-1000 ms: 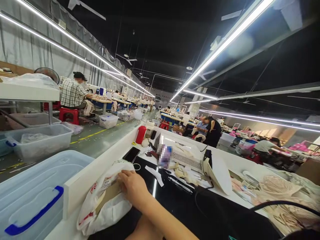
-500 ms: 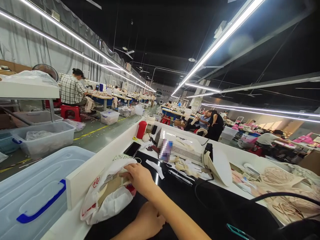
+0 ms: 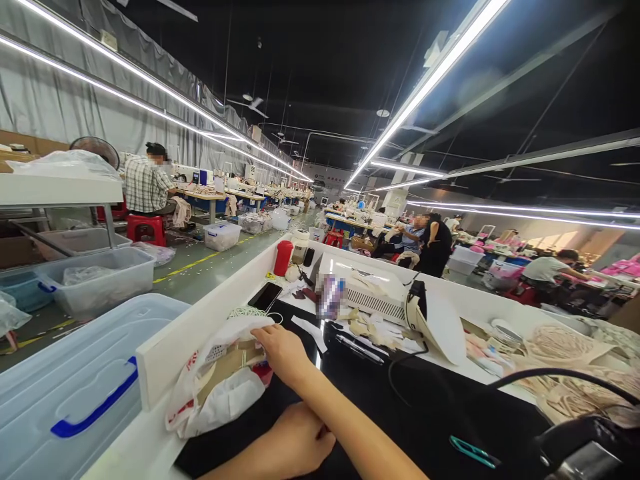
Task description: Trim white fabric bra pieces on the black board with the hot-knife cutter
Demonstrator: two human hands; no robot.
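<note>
My right hand (image 3: pixel 283 352) reaches left across the black worktop (image 3: pixel 400 407) into a white plastic bag with red print (image 3: pixel 220 393). Its fingers are curled on a tan piece with elastic strips (image 3: pixel 233 360) inside the bag's mouth; the fingertips are partly hidden. My left hand (image 3: pixel 295 445) rests on the black worktop near the bottom edge, curled into a loose fist with nothing showing in it. A black phone (image 3: pixel 265 296) lies just beyond the bag, beside the white side board (image 3: pixel 200 327).
A white machine (image 3: pixel 400 310) stands behind the worktop, with beige fabric pieces (image 3: pixel 555 347) piled to its right. Teal snips (image 3: pixel 473 451) lie at the lower right. A red bottle (image 3: pixel 283 258) stands further back. Clear bins (image 3: pixel 95 280) sit along the aisle on the left. Other people work at distant tables.
My left hand has come into view at the bottom and now rests curled on the worktop. My right hand stays in the bag, shifted slightly right over the tan piece.
</note>
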